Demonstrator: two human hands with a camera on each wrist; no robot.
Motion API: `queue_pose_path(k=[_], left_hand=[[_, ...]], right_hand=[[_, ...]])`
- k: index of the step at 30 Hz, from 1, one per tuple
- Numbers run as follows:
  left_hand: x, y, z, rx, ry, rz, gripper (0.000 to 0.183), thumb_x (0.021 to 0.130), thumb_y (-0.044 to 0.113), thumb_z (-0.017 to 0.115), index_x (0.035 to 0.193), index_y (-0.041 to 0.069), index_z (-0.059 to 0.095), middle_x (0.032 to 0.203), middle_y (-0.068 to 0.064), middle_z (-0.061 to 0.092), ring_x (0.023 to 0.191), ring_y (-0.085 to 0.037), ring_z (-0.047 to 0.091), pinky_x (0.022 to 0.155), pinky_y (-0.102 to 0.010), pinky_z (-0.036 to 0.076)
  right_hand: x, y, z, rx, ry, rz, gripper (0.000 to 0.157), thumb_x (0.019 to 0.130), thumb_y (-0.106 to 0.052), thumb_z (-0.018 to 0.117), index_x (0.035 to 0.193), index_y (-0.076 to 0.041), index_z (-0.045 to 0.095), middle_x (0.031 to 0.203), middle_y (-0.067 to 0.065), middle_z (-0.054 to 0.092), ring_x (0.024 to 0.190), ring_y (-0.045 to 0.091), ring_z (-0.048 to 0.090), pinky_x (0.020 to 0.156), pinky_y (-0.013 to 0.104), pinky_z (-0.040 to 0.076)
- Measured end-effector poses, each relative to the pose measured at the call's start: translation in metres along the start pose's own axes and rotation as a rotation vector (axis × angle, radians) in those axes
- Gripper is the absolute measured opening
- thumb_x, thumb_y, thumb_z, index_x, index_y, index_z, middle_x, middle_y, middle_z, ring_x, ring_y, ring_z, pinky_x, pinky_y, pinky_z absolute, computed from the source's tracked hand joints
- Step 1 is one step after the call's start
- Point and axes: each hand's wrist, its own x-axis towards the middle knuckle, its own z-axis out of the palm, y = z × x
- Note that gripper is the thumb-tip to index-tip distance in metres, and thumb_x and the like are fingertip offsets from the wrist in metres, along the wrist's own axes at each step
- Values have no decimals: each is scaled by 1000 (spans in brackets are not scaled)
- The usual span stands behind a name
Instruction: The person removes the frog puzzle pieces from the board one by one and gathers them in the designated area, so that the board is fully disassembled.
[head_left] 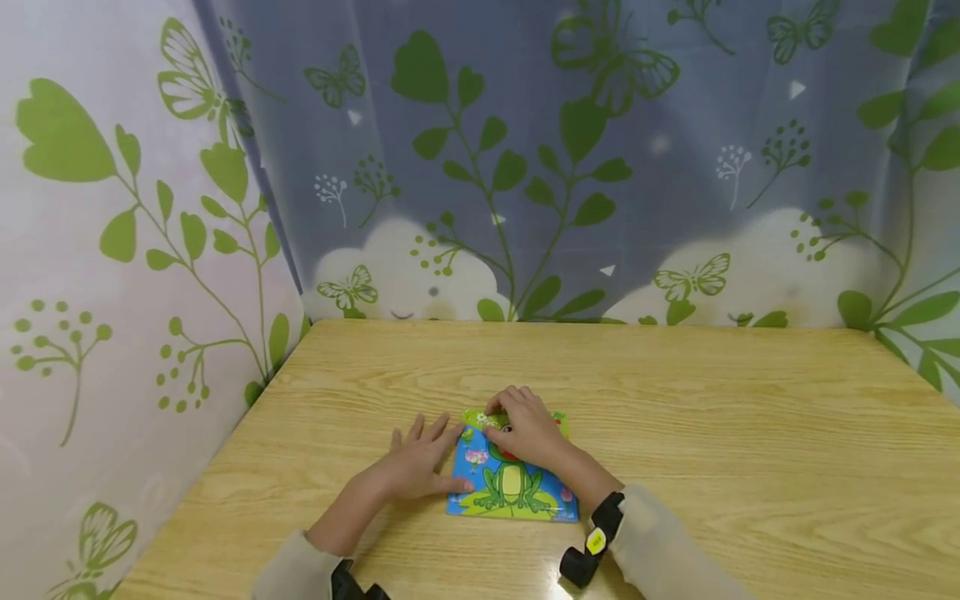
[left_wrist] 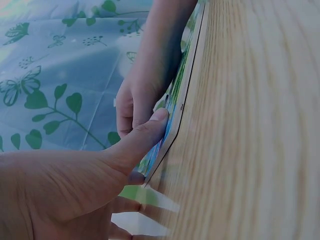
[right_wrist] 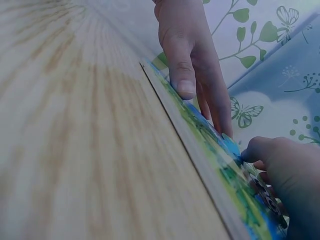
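A flat frog picture puzzle [head_left: 513,487], blue and green with a pale wooden edge, lies on the table in front of me. My left hand [head_left: 412,465] is at its left side, fingers spread and thumb resting on the picture near the edge. Over the upper part, my right hand [head_left: 528,432] has its fingers bent, thumb and fingertips pinching a puzzle piece [right_wrist: 232,147] at the frog's head. The right hand covers much of that head in the head view. In the right wrist view, the piece sits by the thumb tip.
The wood-grain table [head_left: 712,433] stretches away on both sides and behind the puzzle. A curtain [head_left: 525,208] with leaves and butterflies hangs along the back edge, and a pale one [head_left: 135,250] along the left. Each wrist wears a black camera band [head_left: 592,542].
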Motion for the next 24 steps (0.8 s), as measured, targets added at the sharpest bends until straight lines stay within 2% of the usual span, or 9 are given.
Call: queue_pose_path(k=[7, 15, 19, 24], left_hand=[[1, -1, 1, -2, 0, 5, 85, 82, 55, 59, 146, 9, 27, 148, -21, 15, 130, -50, 3, 94, -70, 5], [2, -2, 0, 16, -5, -2, 85, 82, 56, 59, 146, 10, 26, 149, -20, 15, 131, -49, 3, 95, -69, 5], [2, -2, 0, 11, -7, -4, 85, 82, 55, 59, 146, 10, 26, 149, -20, 15, 131, -49, 3, 95, -69, 5], [2, -2, 0, 15, -5, 0, 85, 82, 55, 59, 146, 10, 26, 148, -21, 15, 131, -49, 3, 95, -69, 5]], right_hand=[[0, 1, 0, 34, 2, -6, 24, 82, -17, 65, 105, -10, 63, 97, -1, 54, 89, 16, 45, 80, 39, 38], [-1, 2, 0, 77, 14, 0, 25, 80, -4, 57, 102, -10, 67, 95, -1, 54, 81, 15, 42, 72, 35, 36], [-1, 1, 0, 67, 10, -10, 26, 79, -6, 59, 103, -10, 67, 95, -1, 54, 80, 14, 41, 72, 35, 36], [-1, 1, -1, 55, -8, -28, 33, 75, -15, 60, 107, -12, 66, 98, -2, 52, 85, 15, 43, 76, 36, 38]])
